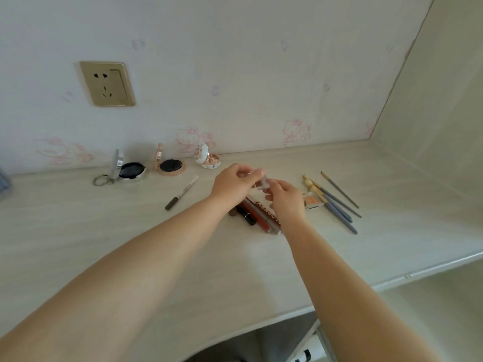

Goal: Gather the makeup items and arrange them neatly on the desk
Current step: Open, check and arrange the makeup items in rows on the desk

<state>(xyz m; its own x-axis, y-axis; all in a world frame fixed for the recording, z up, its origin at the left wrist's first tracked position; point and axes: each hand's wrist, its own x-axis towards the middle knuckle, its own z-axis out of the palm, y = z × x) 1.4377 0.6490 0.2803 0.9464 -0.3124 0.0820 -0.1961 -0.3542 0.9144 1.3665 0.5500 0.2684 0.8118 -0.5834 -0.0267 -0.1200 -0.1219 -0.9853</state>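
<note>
Both hands meet over the middle of the pale wood-grain desk (366,231): the left hand (234,182) and right hand (286,198) pinch a small clear plastic lip-gloss tube (262,182) between fingertips, above the row of dark tubes (257,216). It looks light, rigid and slick, so holding the squared cap and body seems safest.

Desk (104,231) front lies open; compacts (130,169) line the wall (235,74).
</note>
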